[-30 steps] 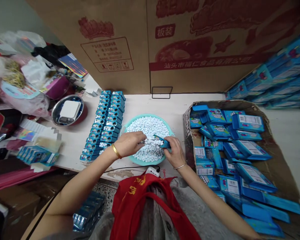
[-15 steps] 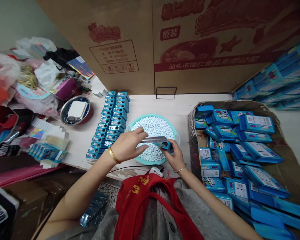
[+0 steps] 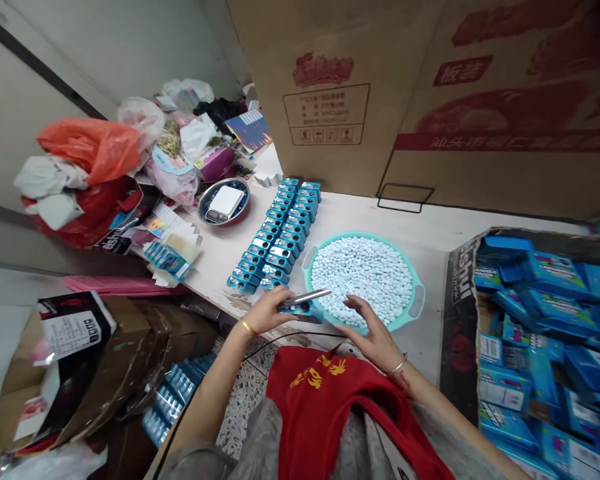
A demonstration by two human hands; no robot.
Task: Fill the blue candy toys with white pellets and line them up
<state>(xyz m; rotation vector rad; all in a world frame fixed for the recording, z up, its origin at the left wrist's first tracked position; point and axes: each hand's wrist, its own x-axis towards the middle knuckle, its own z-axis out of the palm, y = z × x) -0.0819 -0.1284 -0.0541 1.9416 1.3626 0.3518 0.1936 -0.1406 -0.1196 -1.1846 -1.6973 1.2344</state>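
One blue candy box (image 3: 303, 312) in clenched left fingers (image 3: 273, 310), right fingers (image 3: 363, 315) spread open.

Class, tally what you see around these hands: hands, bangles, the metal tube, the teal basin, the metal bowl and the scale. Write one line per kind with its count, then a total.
Hands: 2 (left hand, right hand)
Bangles: 2 (gold bangle, silver bangle)
Metal tube: 1
Teal basin: 1
Metal bowl: 1
Scale: 1
Total: 8
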